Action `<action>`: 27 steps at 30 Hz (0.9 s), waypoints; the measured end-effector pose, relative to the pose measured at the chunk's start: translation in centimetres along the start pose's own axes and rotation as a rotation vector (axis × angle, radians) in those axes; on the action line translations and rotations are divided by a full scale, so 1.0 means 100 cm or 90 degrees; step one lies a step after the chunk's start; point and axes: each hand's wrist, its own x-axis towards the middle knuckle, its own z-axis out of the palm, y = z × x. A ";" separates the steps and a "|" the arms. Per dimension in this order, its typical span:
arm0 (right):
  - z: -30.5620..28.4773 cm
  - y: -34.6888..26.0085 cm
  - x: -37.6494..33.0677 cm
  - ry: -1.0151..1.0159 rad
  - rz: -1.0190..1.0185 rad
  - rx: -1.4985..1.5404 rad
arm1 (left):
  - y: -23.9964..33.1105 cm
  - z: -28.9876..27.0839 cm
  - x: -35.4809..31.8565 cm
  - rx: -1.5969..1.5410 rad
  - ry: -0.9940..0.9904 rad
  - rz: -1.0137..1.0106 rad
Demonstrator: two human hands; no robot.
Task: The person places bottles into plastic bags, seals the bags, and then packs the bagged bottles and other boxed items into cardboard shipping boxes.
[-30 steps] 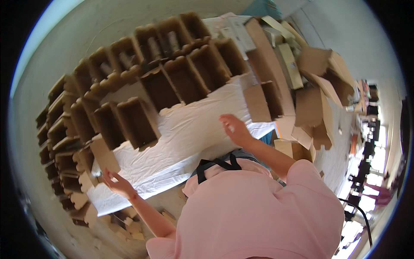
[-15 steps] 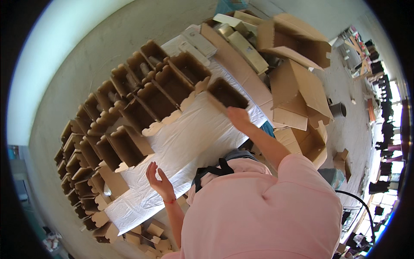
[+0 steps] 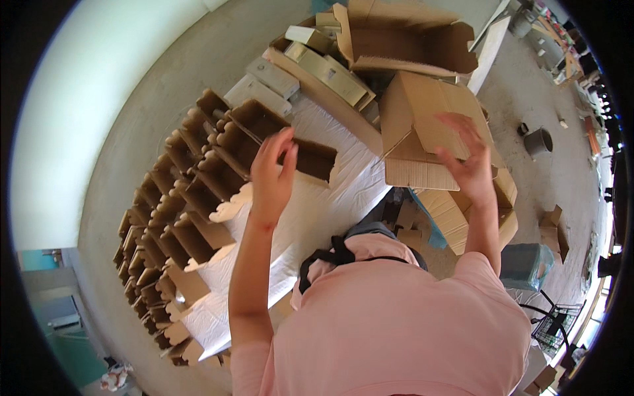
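Pink short-sleeved shirt (image 3: 396,323); black strap across the chest; forearms bare to the wrists.

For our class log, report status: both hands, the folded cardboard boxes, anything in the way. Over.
Left hand open, raised over an open brown box. Right hand open, above a large carton. Neither grips anything. Nothing between hands and boxes.

A desk (image 3: 343,198) covered in white cloth runs from the lower left toward the upper middle of the frame. Open brown cardboard trays (image 3: 191,191) stand in rows along its left side, flat packets (image 3: 264,82) at its far end.
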 end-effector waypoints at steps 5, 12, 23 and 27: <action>-0.019 0.026 -0.038 0.062 0.101 0.001 | -0.085 0.080 0.004 0.307 -0.493 -0.082; -0.013 0.059 -0.050 0.055 0.054 0.011 | -0.121 0.141 -0.074 0.437 -0.455 -0.127; -0.011 0.069 -0.038 0.025 0.001 -0.012 | -0.073 0.169 0.034 0.455 -0.345 -0.002; -0.020 0.069 -0.042 0.021 0.023 -0.064 | -0.084 0.177 0.038 0.390 -0.450 -0.049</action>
